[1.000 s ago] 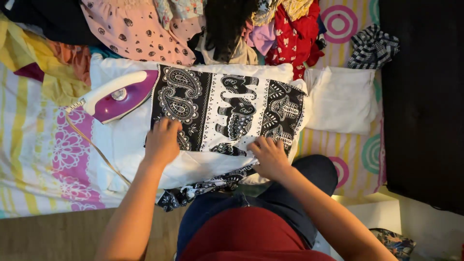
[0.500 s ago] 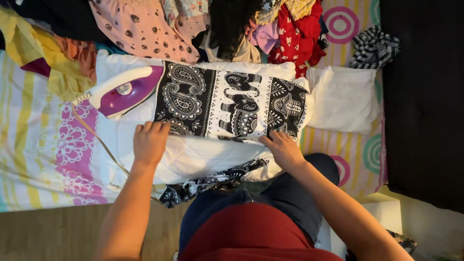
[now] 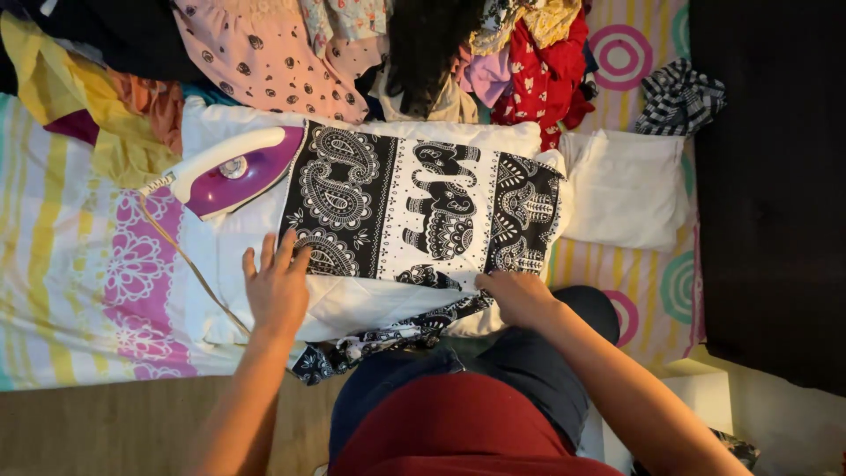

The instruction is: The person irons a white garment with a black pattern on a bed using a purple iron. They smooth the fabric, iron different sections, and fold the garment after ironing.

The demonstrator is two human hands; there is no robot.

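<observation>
Far left of the frame: a striped sheet (image 3: 62, 291) in yellow, pink and white, spread flat, with a yellow garment (image 3: 97, 123) crumpled over its upper edge. Just right of that, upper left of centre, a purple and white iron (image 3: 233, 172), lying on a white cloth pad (image 3: 220, 291), its thin cord (image 3: 189, 264) trailing down toward the lower left. Below the iron, at lower left of centre, the left hand (image 3: 278, 291), released and flat, fingers spread, palm down on the left edge of the black and white patterned cloth (image 3: 423, 211). Across the middle of the frame, that patterned cloth, laid out flat on the white pad, with paisley swirls at its left and right ends and an elephant motif in the centre; a loose tail of the same fabric bunched along the near edge between the two hands. Along the top of the frame, a heap of clothes: a pink spotted garment (image 3: 264, 53), something dark, a red printed piece (image 3: 542, 79). Lower right of centre, the right hand (image 3: 520, 295), also released, resting palm down on the lower right corner of the patterned cloth. Further right, a folded white cloth (image 3: 626, 189) just beside the patterned one, and above it, at upper right, a small black and white checked piece (image 3: 679, 97). Far right, a dark surface, too dim to tell apart.
</observation>
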